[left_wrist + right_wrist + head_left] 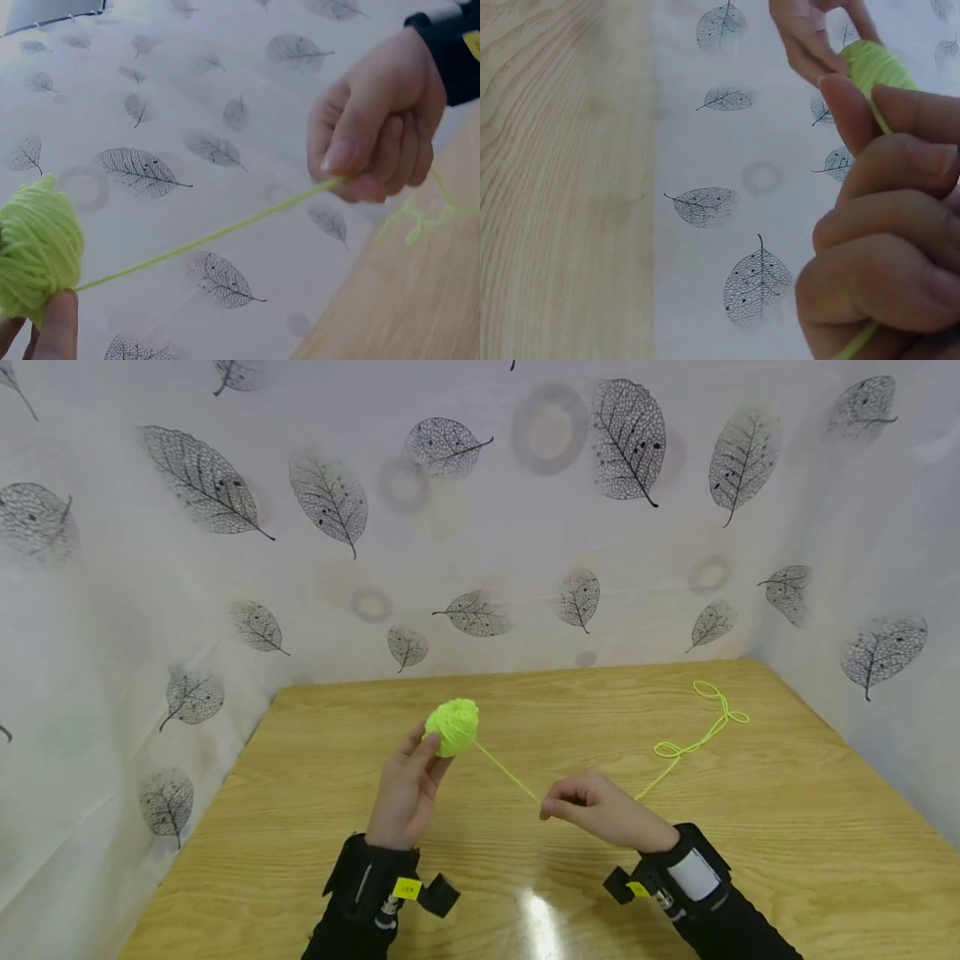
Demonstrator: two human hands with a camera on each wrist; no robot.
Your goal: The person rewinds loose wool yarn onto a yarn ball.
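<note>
My left hand (405, 789) holds a ball of neon yellow-green yarn (455, 727) between thumb and fingers, raised over the table. From the ball a straight strand of yarn (202, 240) runs across to my right hand (600, 810). There the thumb and index finger pinch the strand, and the other fingers (885, 285) curl in toward the palm. Below the right hand the strand comes out again and leads to a loose, looped tail of yarn (693, 745) lying on the table at the back right.
The wooden table (300, 877) reaches back to a pale curtain (510, 543) printed with dark leaves, which also hangs along both sides. Each wrist wears a black band (693, 868) with a small camera. Light glares off the table's front middle.
</note>
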